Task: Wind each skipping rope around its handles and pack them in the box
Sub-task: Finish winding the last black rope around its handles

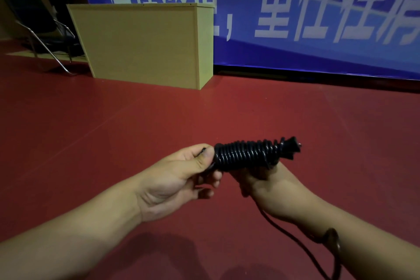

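A black skipping rope (247, 154) is coiled tightly in many turns around its handles, which lie roughly level in front of me. My left hand (179, 175) grips the left end of the bundle with thumb on top and fingers curled underneath. My right hand (261, 179) is under the right end, mostly hidden by the coils, and its fingers seem to hold the rope there. A loose tail of rope (302, 243) hangs down past my right forearm and runs off the bottom edge. The handle tips (292, 146) stick out at the right.
A pale wooden box-like cabinet (145, 43) stands on the red floor (113, 132) at the back left. A black chair with metal legs (43, 29) is behind it on the left. A blue banner with white characters (295, 7) covers the back wall.
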A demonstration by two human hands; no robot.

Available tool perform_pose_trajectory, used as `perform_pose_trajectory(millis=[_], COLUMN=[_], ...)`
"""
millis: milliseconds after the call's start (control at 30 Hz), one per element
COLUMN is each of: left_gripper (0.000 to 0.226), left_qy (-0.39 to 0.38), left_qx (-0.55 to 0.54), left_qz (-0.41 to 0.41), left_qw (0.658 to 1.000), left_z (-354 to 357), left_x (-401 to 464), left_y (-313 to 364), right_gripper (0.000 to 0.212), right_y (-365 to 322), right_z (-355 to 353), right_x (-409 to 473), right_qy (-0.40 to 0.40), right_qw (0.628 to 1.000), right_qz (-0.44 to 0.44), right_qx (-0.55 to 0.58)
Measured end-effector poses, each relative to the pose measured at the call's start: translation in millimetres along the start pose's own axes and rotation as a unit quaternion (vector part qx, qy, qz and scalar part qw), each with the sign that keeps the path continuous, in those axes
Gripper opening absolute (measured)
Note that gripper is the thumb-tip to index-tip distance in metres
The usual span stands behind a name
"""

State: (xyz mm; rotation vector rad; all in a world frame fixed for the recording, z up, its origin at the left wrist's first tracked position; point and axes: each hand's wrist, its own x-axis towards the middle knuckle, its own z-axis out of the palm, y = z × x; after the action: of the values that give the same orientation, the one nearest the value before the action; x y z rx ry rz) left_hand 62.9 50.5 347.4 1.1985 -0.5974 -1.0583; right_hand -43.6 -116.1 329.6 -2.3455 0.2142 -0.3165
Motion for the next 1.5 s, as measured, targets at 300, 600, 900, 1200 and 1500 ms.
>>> perform_pose_trajectory(millis=[300, 600, 900, 1200, 1500], left_gripper=[0.048, 0.023, 0.024, 0.02, 0.014], left_qy=[0.121, 0.217, 0.244, 0.269, 0.115], left_qx=[-0.014, 0.066, 0.296, 0.527, 0.644], left_qz=[0.021, 0.026, 0.083, 0.104, 0.029], left_qw=[0.992, 0.974, 0.92, 0.799, 0.755], left_z=[-5, -9, -22, -34, -31], left_x=[12, 20, 23, 25, 17], left_y=[-8, -14, -22, -17, -17], right_gripper=[0.024, 0.016, 0.055, 0.012, 0.03], right_y=[-11, -18, -19, -17, -6], right_z=[26, 26, 27, 29, 11], right_x=[-9, -10, -13, -15, -10], right_qy=[-0.073, -0.076, -0.06, -0.097, -0.04], right_qw=[0.991, 0.994, 0.993, 0.989, 0.987], right_qz=[-0.071, -0.062, -0.041, -0.068, -0.052], right_qx=[-0.089, -0.038, -0.089, -0.084, -0.148])
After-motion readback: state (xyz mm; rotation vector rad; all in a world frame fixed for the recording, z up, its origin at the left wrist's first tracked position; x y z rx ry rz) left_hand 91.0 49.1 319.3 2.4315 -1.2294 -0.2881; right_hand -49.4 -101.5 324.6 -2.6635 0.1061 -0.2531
